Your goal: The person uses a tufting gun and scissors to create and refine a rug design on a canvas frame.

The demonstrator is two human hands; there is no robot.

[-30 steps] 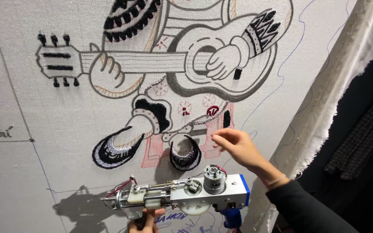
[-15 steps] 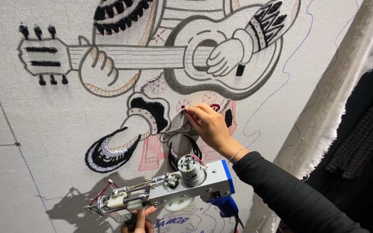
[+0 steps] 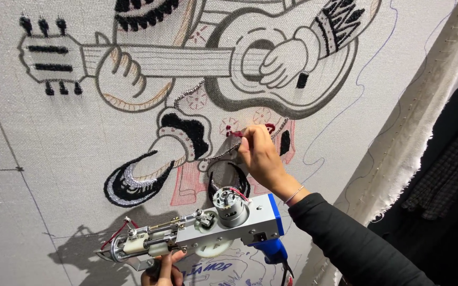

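- Nearest, the left hand (image 3: 161, 270) at the bottom edge, mostly cut off; fingers curled shut around the underside of the tufting gun (image 3: 202, 230), its grip closed on the tool
- tufting gun lies roughly level across the lower middle, needle end pointing left, silver metal body, round motor (image 3: 230, 200) on top, blue rear plate and blue handle (image 3: 271, 249) at the right end
- red yarn strand (image 3: 113, 234) runs into the needle end on the left; red wires sit by the motor
- gun's shadow falls on the cloth just below and left of it
- black sleeve (image 3: 356, 243) comes in from lower right, thin bracelet at the wrist
- right hand (image 3: 261, 156) above the gun, well apart from it, fingertips pinched shut on a bit of dark red yarn (image 3: 234, 132) right at the cloth surface
- that pinch sits on the red-shaded patch just under the guitar body, beside a small black tufted block
- tufting cloth (image 3: 54, 137) is stretched grey-white fabric with a drawn figure playing a guitar (image 3: 186, 58); black tufted shoe (image 3: 133, 182) lower left, black cuff near the middle
- farther right, the cloth's frayed white edge (image 3: 414, 159) over the frame, dark plaid fabric beyond
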